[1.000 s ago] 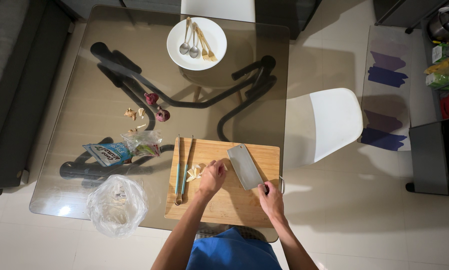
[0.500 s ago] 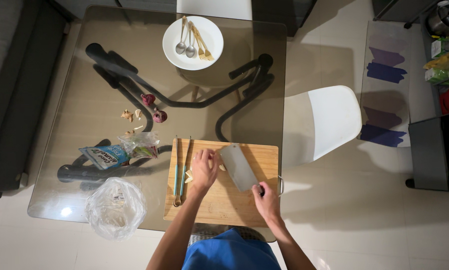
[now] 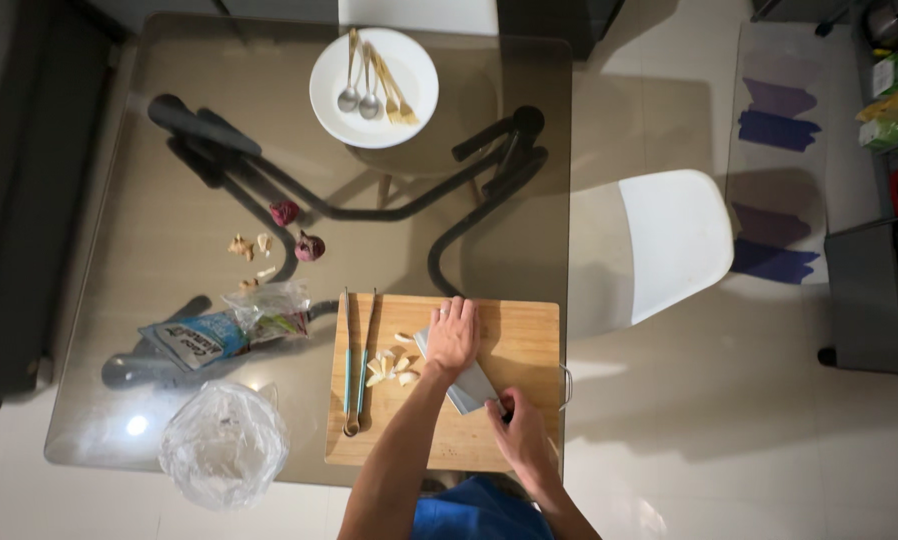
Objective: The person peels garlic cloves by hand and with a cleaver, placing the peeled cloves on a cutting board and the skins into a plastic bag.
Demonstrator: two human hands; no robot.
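On the wooden cutting board (image 3: 529,330), tongs (image 3: 357,365) lie leftmost, then garlic cloves (image 3: 389,365). The left hand (image 3: 453,335) presses flat, fingers spread, on the cleaver (image 3: 469,385); the right hand (image 3: 517,432) clamps its handle.

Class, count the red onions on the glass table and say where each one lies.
2: one onion further left, the other onion nearer the board. None seem hidden.

A single head-worn camera looks almost straight down from well above the hands, which sit low in the frame at centre. The glass table (image 3: 169,150) stretches away beyond the hands, with bare floor to their right.
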